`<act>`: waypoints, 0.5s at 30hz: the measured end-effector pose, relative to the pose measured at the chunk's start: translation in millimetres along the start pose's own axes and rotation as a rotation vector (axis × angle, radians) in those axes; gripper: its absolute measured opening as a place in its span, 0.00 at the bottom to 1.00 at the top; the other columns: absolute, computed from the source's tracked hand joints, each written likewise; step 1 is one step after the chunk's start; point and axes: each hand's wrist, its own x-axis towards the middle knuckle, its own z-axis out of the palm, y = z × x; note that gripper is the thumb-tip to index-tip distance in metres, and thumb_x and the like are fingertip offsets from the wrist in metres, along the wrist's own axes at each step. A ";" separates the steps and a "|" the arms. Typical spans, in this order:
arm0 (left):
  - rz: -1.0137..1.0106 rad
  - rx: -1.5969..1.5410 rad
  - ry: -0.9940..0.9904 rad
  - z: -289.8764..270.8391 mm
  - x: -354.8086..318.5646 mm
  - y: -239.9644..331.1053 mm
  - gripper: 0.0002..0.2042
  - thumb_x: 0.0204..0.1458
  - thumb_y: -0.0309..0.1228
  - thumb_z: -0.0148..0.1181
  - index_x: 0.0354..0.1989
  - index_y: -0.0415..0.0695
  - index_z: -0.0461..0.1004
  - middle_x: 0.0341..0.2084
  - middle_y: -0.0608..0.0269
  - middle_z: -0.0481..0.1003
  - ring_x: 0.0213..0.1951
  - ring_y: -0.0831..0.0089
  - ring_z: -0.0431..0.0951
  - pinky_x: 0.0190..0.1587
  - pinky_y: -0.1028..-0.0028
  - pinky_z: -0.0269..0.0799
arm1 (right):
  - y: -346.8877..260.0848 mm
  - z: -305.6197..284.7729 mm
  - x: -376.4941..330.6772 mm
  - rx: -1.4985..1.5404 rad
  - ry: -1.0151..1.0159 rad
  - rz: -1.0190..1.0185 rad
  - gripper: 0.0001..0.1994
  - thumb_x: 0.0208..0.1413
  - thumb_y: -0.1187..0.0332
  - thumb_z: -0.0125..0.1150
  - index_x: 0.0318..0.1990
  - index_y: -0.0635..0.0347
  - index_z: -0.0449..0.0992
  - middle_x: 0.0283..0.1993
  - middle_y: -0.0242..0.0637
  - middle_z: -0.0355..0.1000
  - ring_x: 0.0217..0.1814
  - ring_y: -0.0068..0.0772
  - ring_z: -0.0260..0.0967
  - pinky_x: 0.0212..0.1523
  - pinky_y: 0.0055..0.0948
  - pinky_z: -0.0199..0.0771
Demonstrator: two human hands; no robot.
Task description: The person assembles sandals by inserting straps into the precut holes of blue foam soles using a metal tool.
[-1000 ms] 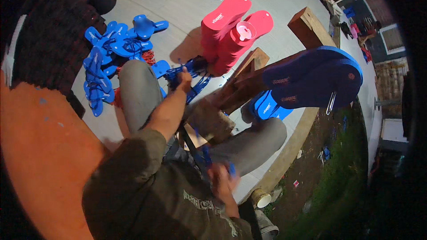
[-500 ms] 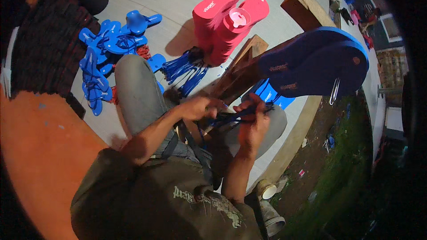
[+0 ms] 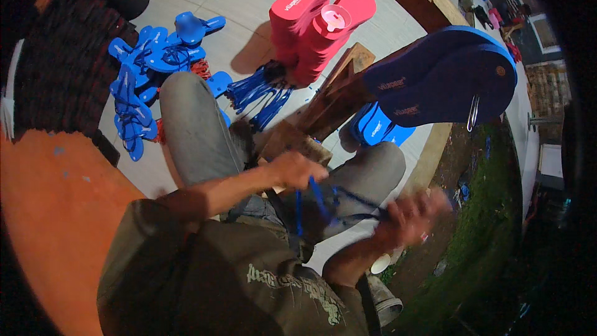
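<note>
A heap of blue sandals (image 3: 146, 81) is lying on the pale floor (image 3: 249, 0) at the far left. Just to its right, a bunch of loose blue straps (image 3: 261, 93) is lying on the floor too. Behind the bunch, two stacks of red soles (image 3: 314, 22) are standing side by side. Lower down, over the lap, the left hand (image 3: 297, 169) is being closed around one end of a blue strap (image 3: 314, 202). The strap is being held between the two hands, above the grey knees. The right hand (image 3: 413, 214) is blurred; it is at the other end of the strap, but it cannot be told if it is being squeezed shut. To the right, some wooden blocks (image 3: 348, 87) are leaning, and big dark blue soles (image 3: 444, 78) are being carried on them. Bright blue soles (image 3: 379, 127) are tucked under these.
</note>
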 end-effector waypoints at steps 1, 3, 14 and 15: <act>-0.161 0.078 -0.045 -3.6 12.2 -9.0 0.07 0.42 0.35 0.53 0.29 0.49 0.72 0.23 0.58 0.73 0.26 0.64 0.75 0.26 0.66 0.70 | -9.3 2.4 -13.4 -0.031 0.012 -0.108 0.16 0.59 0.54 0.37 0.25 0.53 0.60 0.13 0.21 0.48 0.11 0.13 0.41 0.09 0.14 0.40; -0.482 0.213 -0.139 -6.2 41.6 -29.0 0.09 0.43 0.37 0.52 0.31 0.51 0.73 0.23 0.58 0.73 0.29 0.64 0.76 0.27 0.65 0.70 | -24.3 12.7 -33.3 -0.095 0.040 -0.220 0.16 0.59 0.54 0.38 0.24 0.52 0.58 0.13 0.21 0.47 0.11 0.12 0.41 0.08 0.14 0.39; -0.340 0.366 -0.137 -10.6 29.4 -34.5 0.10 0.47 0.37 0.48 0.36 0.52 0.73 0.27 0.57 0.75 0.31 0.63 0.76 0.34 0.63 0.71 | 9.4 3.6 -18.7 -0.098 -0.275 -0.027 0.19 0.59 0.54 0.33 0.19 0.53 0.56 0.10 0.25 0.47 0.09 0.21 0.41 0.12 0.24 0.48; -0.386 0.334 -0.082 -4.1 25.0 -42.9 0.10 0.48 0.36 0.47 0.34 0.50 0.73 0.26 0.57 0.75 0.30 0.62 0.76 0.33 0.63 0.71 | 8.0 3.5 -31.1 -0.062 -0.273 0.036 0.19 0.60 0.54 0.32 0.19 0.53 0.56 0.09 0.25 0.47 0.09 0.21 0.40 0.12 0.24 0.48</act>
